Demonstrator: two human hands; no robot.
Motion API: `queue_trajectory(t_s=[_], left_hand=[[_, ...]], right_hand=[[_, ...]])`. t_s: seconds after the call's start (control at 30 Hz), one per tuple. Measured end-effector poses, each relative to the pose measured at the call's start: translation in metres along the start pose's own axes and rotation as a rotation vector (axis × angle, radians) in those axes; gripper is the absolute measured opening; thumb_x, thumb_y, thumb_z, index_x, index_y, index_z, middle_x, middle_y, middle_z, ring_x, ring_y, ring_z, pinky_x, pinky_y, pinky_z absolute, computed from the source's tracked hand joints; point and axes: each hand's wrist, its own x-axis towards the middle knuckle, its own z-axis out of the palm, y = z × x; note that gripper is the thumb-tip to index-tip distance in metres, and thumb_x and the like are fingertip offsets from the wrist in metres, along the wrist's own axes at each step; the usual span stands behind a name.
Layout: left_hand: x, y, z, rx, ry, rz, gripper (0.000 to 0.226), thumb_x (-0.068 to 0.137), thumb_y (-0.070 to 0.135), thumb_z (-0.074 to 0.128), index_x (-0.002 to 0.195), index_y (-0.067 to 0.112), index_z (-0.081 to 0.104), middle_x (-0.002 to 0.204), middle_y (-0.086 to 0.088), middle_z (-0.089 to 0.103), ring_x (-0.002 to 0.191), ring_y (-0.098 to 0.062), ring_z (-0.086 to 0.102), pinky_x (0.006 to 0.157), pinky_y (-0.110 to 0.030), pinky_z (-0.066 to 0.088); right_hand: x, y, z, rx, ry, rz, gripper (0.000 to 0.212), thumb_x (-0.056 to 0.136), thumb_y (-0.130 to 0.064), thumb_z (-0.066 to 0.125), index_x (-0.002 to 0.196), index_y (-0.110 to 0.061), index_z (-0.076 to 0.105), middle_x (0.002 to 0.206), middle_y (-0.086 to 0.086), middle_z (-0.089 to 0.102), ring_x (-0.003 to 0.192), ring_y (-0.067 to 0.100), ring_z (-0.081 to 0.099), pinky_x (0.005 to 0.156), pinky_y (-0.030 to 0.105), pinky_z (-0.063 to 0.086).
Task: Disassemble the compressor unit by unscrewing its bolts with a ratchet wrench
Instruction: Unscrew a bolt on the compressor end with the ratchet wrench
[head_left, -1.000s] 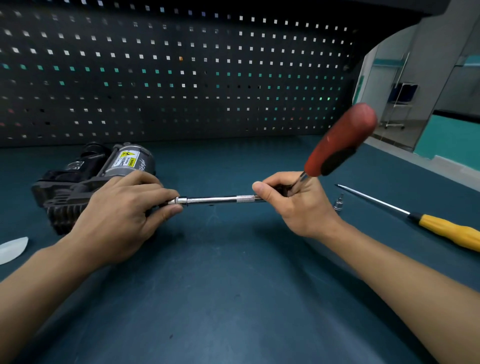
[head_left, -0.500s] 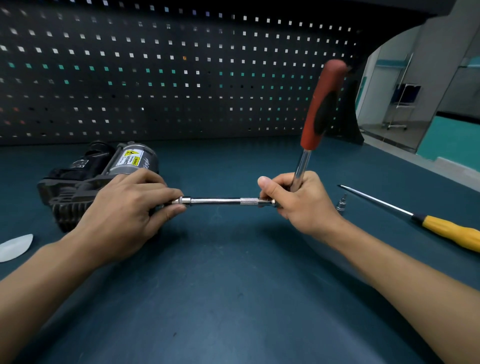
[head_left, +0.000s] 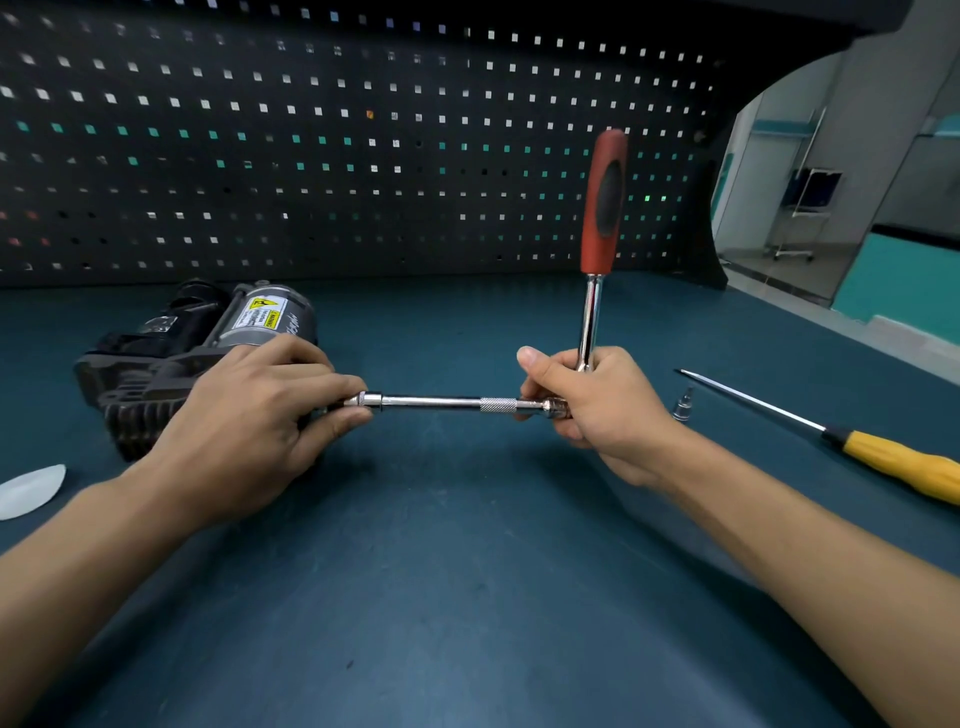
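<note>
Teal matting covers our bench (head_left: 467, 597). The black compressor unit (head_left: 156, 374) lies at nine o'clock. Our right hand (head_left: 608, 410) grips the ratchet wrench (head_left: 604, 208) at its head, red handle pointing to twelve. Our left hand (head_left: 249, 421) pinches the extension bar (head_left: 441, 401) tip beside the unit. A yellow screwdriver (head_left: 893, 462) lies at three.

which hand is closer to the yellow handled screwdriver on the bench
Right. The right hand, gripping the red-handled ratchet wrench, sits just left of the yellow-handled screwdriver without touching it. The left hand is farther left, at the dark compressor unit.
</note>
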Motion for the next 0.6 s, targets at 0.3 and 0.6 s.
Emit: queue_trajectory(t_s=[0.3, 0.6], left_hand=[[-0.0002, 0.0002, -0.0001, 0.006, -0.003, 0.006, 0.038, 0.094, 0.049, 0.045, 0.096, 0.023, 0.073, 0.077, 0.016, 0.064, 0.091, -0.020, 0.058, 0.070, -0.047, 0.049], [-0.0005, 0.0003, -0.0002, 0.012, -0.014, 0.008, 0.037, 0.094, 0.049, 0.045, 0.097, 0.024, 0.072, 0.078, 0.016, 0.064, 0.092, -0.020, 0.058, 0.070, -0.046, 0.048]], right_hand=[[0.0000, -0.0008, -0.0017, 0.025, -0.042, 0.196, 0.036, 0.090, -0.045, 0.069, 0.077, -0.012, 0.061, 0.074, 0.014, 0.074, 0.037, 0.009, 0.030, 0.035, 0.016, 0.020], [0.0007, -0.0006, -0.0049, 0.082, -0.109, 0.305, 0.034, 0.091, -0.046, 0.068, 0.081, -0.014, 0.060, 0.084, 0.015, 0.076, 0.036, 0.006, 0.030, 0.031, 0.014, 0.020]])
